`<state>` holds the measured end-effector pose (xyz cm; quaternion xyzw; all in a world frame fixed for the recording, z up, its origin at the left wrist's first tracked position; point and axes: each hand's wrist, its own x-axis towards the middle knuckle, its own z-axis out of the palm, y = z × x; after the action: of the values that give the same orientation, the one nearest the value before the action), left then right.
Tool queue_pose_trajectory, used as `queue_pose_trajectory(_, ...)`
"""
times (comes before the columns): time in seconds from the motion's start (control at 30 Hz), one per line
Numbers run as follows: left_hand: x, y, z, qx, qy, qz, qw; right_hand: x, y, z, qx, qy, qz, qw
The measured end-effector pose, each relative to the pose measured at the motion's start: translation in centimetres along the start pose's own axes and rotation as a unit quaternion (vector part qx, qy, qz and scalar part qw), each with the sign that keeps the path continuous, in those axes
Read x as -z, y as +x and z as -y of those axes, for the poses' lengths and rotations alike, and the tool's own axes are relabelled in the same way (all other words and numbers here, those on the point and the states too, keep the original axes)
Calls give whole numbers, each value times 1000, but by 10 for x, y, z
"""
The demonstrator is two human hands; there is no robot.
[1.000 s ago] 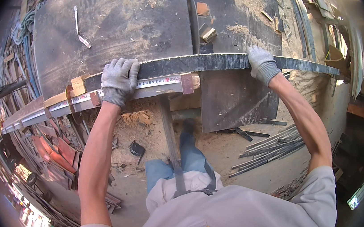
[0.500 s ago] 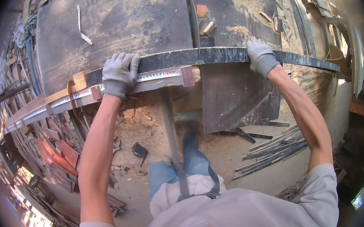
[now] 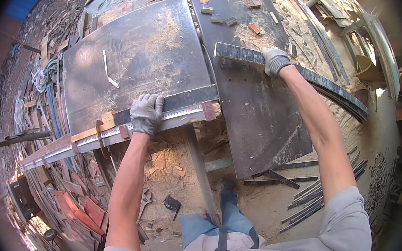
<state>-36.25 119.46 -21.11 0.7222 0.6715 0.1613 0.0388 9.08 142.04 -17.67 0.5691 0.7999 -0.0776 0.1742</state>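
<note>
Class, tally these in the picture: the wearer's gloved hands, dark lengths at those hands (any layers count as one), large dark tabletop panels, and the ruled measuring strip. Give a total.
Gloved hands, left hand and right hand: 2
Dark lengths, left length and right length: 2
Tabletop panels, left panel and right panel: 2
Measuring strip: 1
Total: 7

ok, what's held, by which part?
Right hand: long dark strip, gripped between left end and middle. Left hand rests on shorter dark strip's left part; grip unclear.
</note>
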Motion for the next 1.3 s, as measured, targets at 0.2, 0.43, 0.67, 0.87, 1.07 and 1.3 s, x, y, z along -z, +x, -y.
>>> queue_pose_trajectory(0.2,31,-121,-35,23,20,126,991,-30,-217,9,26,38,-9,999)
queue_pose_trajectory(0.43,80,-306,-94,-15,-32,96,995,-41,-415,32,192,115,-87,971)
queue_pose_trajectory(0.67,116,-437,-153,-50,-103,391,913,-41,-535,49,304,137,-183,925)
queue_pose_trajectory(0.87,126,-554,-215,44,-120,507,853,-59,-551,48,343,149,-187,909)
queue_pose_trajectory(1.07,103,-583,-218,18,-138,570,810,-75,-545,50,336,154,-222,902)
queue_pose_trajectory(1.3,103,-590,-236,38,-92,549,830,-79,-542,40,297,139,-250,911)
